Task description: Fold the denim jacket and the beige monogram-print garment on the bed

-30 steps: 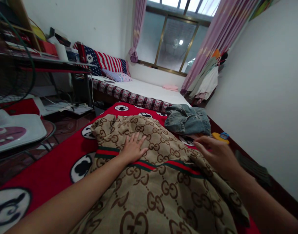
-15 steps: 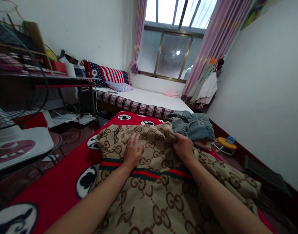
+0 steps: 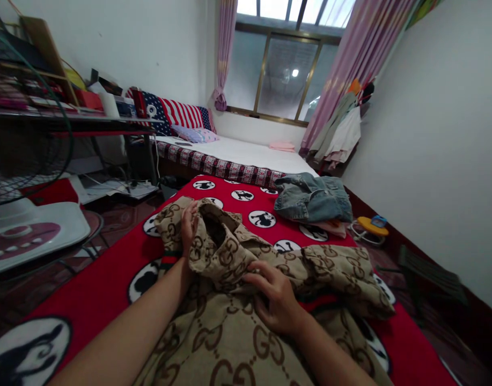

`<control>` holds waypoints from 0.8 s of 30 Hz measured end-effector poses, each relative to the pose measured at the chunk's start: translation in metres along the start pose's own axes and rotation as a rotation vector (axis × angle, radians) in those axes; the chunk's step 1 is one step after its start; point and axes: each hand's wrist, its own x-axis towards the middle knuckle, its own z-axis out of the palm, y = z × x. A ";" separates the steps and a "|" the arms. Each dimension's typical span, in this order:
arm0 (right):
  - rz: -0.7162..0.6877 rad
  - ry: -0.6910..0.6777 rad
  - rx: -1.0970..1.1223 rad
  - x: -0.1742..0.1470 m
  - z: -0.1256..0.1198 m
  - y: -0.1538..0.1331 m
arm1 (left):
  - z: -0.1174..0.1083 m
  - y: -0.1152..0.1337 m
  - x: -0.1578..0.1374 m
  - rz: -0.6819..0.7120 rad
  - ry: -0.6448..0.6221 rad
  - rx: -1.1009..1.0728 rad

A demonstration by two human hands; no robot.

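A red blanket (image 3: 109,289) with round black-and-white figures covers the bed. On it lie a tan monogram garment (image 3: 237,332) near and folded denim (image 3: 312,198) far right.

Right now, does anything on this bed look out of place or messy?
Nothing damaged or spilled. The tan patterned garment lies bunched and creased on the red blanket, gripped by the left hand and right hand. A denim garment sits crumpled beyond it.
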 end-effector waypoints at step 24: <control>0.668 0.207 -0.793 0.046 -0.093 0.116 | 0.013 -0.012 0.009 0.022 0.070 0.246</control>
